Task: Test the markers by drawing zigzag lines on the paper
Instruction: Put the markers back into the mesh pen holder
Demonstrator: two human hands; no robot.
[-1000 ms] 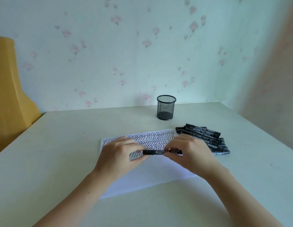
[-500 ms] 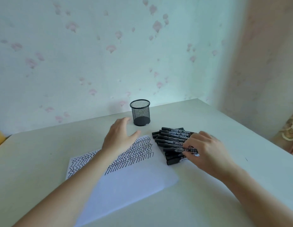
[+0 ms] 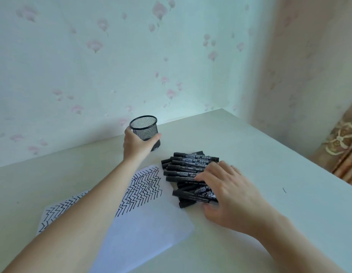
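White paper (image 3: pixel 143 231), one sheet, is lying toward the near edge of the pale table (image 3: pixel 259 154), its far half carrying dense rows of black zigzag lines (image 3: pixel 143 186), its near half showing blank. The left forearm is crossing over the sheet and hiding part of the drawn area.

Just beside the paper's right edge, black markers (image 3: pixel 189 166), a loose pile of capped barrels with white printed labels, are lying roughly parallel, well in from the table's right edge. The right hand (image 3: pixel 228 192) is resting on the near end of the pile, fingers curled down over several barrels; whether it is actually gripping one or only touching them cannot be told, since the fingertips are hidden among the markers.

Toward the far edge, close to the wall, a black mesh pen cup (image 3: pixel 144 129) is standing upright and appearing empty. The left hand (image 3: pixel 135 143) is grasping it, thumb on one side and fingers wrapping the other.

Progress, as a judgement: many zigzags are already drawn, so a good share of the testing seems done. No marker is touching paper, none is uncapped. The cup being held suggests sorting tested markers; the blank half of the sheet is leaving room for more.
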